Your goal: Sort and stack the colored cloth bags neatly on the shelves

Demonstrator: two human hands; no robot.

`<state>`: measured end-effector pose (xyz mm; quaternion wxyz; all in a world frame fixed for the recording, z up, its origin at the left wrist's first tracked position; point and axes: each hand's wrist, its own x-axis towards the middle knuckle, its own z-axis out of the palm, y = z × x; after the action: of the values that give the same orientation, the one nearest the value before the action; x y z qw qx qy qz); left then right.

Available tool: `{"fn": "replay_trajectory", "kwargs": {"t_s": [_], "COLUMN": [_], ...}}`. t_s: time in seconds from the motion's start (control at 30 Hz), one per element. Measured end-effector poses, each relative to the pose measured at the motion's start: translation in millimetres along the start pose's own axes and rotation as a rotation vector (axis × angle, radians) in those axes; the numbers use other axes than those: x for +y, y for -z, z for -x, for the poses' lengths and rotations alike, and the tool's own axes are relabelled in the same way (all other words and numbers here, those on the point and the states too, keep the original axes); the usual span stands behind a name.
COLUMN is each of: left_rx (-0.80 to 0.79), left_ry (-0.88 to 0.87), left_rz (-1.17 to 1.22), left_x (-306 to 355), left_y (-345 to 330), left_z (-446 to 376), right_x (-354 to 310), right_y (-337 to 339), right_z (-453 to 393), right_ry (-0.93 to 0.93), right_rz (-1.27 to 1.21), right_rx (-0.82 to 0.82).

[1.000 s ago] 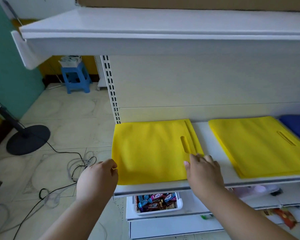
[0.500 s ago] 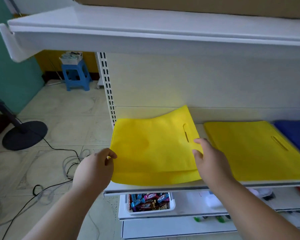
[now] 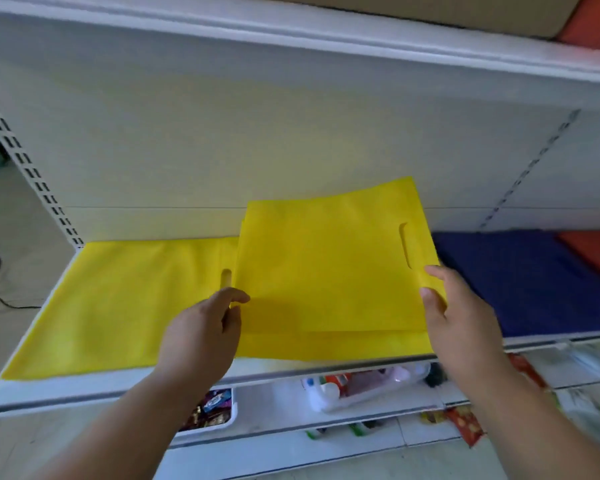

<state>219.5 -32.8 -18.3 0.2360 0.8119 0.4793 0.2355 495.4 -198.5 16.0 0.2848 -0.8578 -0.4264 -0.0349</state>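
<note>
Two hands hold a yellow cloth bag by its side edges above a white shelf. The left hand pinches the bag's left edge between thumb and fingers; the right hand grips the right edge just below the cut-out handle slot, thumb on top. The bag's far corner tilts up against the pale back panel, while its near edge hangs low over a yellow stack lying on the shelf under it. Just to the left, another yellow stack lies flat, reaching the shelf's left end and close to its front lip. To the right, a blue stack sits touching or nearly touching the yellow one, with an orange stack beyond it at the frame's edge. Open room remains between the stacks and the shelf above. Lower shelves carry a white tray of wrapped sweets.
</note>
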Motion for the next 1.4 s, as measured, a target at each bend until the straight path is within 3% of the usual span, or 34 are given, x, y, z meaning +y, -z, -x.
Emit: {"fn": "replay_trajectory", "kwargs": {"t_s": [0.2, 0.4, 0.73, 0.83, 1.1, 1.4], "left_rx": [-0.003, -0.033, -0.084, -0.042, 0.037, 0.077], "left_ry": [0.058, 0.208, 0.193, 0.184, 0.130, 0.135], "left_rz": [-0.071, -0.253, -0.483, -0.475, -0.371, -0.353], "left_x": [80, 98, 107, 104, 75, -50], "left_y": [-70, -94, -113, -116, -79, 14], "left_z": [3, 5, 5, 9, 21, 20], "right_x": [93, 117, 119, 114, 41, -113], "right_y": [28, 11, 2, 2, -8, -58], "right_z": [-43, -63, -73, -75, -56, -22], "right_ry": [-0.001, 0.056, 0.104, 0.151, 0.369, 0.499], "right_rz": [0.000, 0.083, 0.435, 0.451, 0.184, 0.097], "right_rx": [-0.230, -0.429, -0.448, -0.383, -0.274, -0.122]}}
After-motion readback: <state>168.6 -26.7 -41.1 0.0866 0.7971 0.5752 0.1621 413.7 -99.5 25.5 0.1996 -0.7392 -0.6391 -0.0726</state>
